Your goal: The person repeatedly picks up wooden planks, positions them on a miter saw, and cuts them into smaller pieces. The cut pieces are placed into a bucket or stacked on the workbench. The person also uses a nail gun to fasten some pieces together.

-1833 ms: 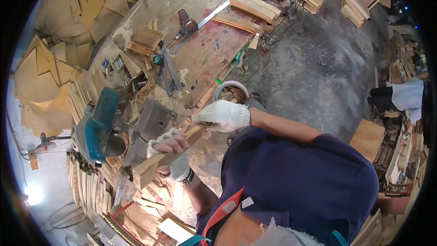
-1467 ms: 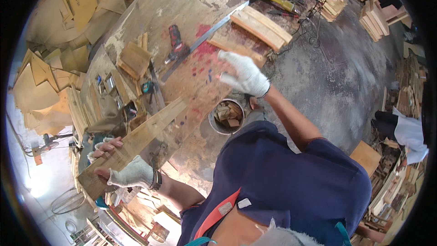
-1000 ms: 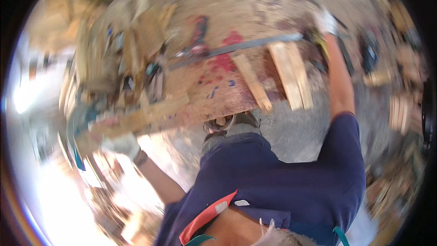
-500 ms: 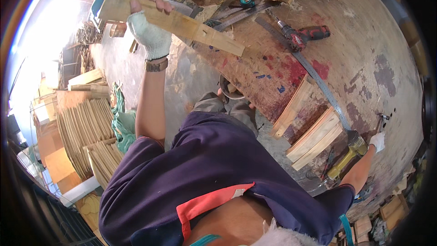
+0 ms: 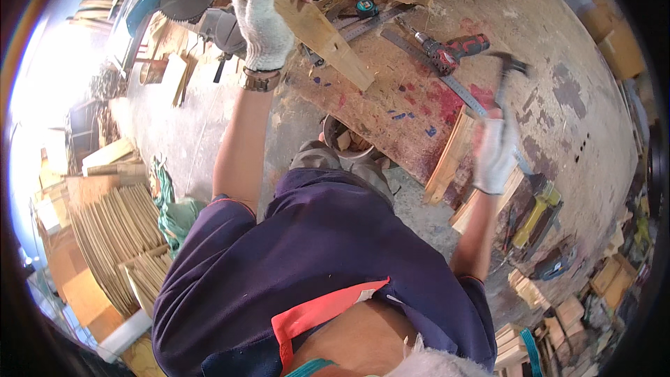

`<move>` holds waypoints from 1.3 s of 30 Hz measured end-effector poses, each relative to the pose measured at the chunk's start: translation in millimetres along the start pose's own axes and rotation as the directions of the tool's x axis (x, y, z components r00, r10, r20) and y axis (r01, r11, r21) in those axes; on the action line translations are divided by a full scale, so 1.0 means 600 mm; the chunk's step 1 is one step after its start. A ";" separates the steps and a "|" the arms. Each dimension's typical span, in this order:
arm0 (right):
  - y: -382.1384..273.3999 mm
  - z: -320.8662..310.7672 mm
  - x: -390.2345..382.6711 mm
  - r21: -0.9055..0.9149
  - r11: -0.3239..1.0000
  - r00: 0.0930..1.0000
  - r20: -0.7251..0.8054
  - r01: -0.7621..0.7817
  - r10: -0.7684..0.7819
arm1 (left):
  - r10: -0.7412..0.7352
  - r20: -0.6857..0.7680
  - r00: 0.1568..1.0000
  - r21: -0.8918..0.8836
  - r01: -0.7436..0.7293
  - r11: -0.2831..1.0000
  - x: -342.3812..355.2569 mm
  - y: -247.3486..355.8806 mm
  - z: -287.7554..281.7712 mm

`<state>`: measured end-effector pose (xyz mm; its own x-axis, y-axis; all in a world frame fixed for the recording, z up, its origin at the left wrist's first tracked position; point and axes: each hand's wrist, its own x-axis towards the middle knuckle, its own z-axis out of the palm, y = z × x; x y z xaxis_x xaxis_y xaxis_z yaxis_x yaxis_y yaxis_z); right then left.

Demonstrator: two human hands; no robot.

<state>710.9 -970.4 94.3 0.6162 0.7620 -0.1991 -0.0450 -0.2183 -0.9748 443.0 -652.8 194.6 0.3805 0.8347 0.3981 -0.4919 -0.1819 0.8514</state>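
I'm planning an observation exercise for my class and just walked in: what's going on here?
A person works at a worktable with gloved hands. The left hand grips a wooden board; the right hand holds a hammer, its head pointing away from the body. Hammer and board are apart. On the table lie a red-and-black drill and a metal ruler.

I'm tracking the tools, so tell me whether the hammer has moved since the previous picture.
Yes: the hammer, held in the right hand, has moved from beside the yellow tool toward the red drill.
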 end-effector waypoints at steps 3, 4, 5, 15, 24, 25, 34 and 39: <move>-0.010 0.196 -0.040 0.431 0.900 0.997 0.065 -0.059 0.034 | 0.016 0.039 0.999 0.082 -0.019 0.996 -0.011 0.014 0.010; -0.019 0.236 -0.046 0.505 0.837 0.976 0.163 -0.210 0.146 | -0.005 0.043 0.999 0.077 0.002 0.997 -0.014 0.020 0.009; -0.031 0.274 -0.052 0.485 0.844 0.966 0.217 -0.230 0.138 | -0.023 0.061 0.998 0.051 0.020 0.999 -0.017 0.025 0.006; -0.095 0.403 -0.093 0.737 0.620 0.893 -0.051 -0.269 0.448 | 0.014 0.048 0.999 -0.252 -0.001 0.968 -0.062 0.046 -0.073; -0.095 0.384 -0.124 0.573 0.810 0.975 -0.224 0.126 0.007 | -0.047 -0.013 0.999 -0.287 0.042 0.957 -0.099 0.064 -0.121; -0.077 0.413 -0.115 -0.032 0.918 0.897 -0.203 0.396 -0.394 | -0.049 -0.014 0.999 -0.272 0.044 0.961 -0.101 0.064 -0.122; -0.069 0.371 -0.139 0.123 0.992 0.977 -0.207 -0.028 0.053 | -0.041 0.009 0.999 -0.176 0.042 0.983 -0.108 0.062 -0.166; -0.048 0.431 -0.118 -0.657 0.291 0.604 0.314 0.695 -0.732 | -0.051 -0.018 0.999 -0.166 0.047 0.985 -0.136 0.065 -0.152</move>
<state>465.1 -860.3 110.4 0.1583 0.8117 0.5622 0.9320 0.0653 -0.3566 321.0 -680.6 164.0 0.3912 0.8518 0.3484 -0.5965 -0.0536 0.8008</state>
